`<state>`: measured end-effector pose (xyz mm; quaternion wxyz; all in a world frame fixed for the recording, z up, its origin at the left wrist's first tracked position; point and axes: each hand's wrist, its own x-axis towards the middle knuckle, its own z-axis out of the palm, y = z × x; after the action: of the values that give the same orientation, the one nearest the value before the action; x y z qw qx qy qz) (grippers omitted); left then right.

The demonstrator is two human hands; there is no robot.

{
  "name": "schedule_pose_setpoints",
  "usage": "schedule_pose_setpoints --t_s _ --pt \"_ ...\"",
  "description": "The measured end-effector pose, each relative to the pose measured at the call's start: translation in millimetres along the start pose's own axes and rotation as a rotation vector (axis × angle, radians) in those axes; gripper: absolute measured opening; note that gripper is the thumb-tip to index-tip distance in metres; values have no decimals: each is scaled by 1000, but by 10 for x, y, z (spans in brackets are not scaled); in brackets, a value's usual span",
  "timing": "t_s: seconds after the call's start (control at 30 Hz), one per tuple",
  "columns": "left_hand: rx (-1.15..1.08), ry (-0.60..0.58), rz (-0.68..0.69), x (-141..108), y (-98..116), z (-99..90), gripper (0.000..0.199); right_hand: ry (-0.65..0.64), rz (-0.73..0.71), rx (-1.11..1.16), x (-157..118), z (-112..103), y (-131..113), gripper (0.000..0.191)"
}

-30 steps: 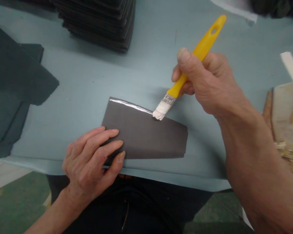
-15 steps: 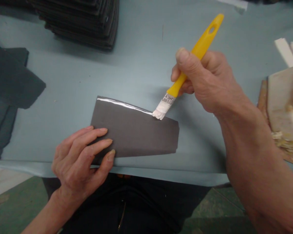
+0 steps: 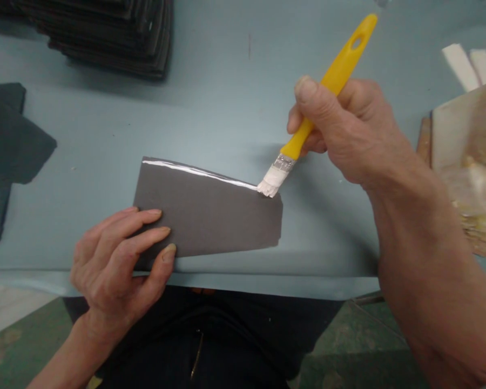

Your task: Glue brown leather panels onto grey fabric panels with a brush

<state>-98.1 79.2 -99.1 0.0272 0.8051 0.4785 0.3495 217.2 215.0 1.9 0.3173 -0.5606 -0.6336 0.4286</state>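
A dark grey flat piece (image 3: pixel 214 216) lies near the table's front edge. A white wet-looking strip (image 3: pixel 198 172) runs along its far edge, from the left corner to the brush. My left hand (image 3: pixel 121 259) rests on the piece's left end, fingers spread and flat, thumb at the near edge. My right hand (image 3: pixel 340 124) is closed round the yellow handle of a brush (image 3: pixel 308 119), which points up and to the right. The brush's white-coated bristles touch the piece's far edge near its right end.
A tall stack of dark pieces (image 3: pixel 117 43) stands at the back left. More dark pieces (image 3: pixel 16 135) lie at the left edge. A glue-crusted container (image 3: pixel 461 140) and white strips (image 3: pixel 461 65) are on the right. The blue-green table (image 3: pixel 210 97) ends near my body.
The brush tip has moved right along the piece's far edge, and the white strip reaches further right. The view has shifted, so the piece, stack and left hand appear further left.
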Motion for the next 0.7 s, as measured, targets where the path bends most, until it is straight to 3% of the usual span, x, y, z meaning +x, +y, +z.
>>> schedule_pose_setpoints --t_s 0.17,0.37,0.53,0.7 --pt "-6 7 3 -27 -86 -21 29 28 56 -24 -12 -21 -11 49" --pt "-43 -200 -135 -50 -57 -133 57 25 31 -17 -41 -57 23 47" --pt "-58 -136 -126 -56 -86 -102 50 4 66 -89 -39 -102 32 49" --pt "-35 -231 -162 -70 -113 -69 50 43 80 -91 -44 -163 59 48"
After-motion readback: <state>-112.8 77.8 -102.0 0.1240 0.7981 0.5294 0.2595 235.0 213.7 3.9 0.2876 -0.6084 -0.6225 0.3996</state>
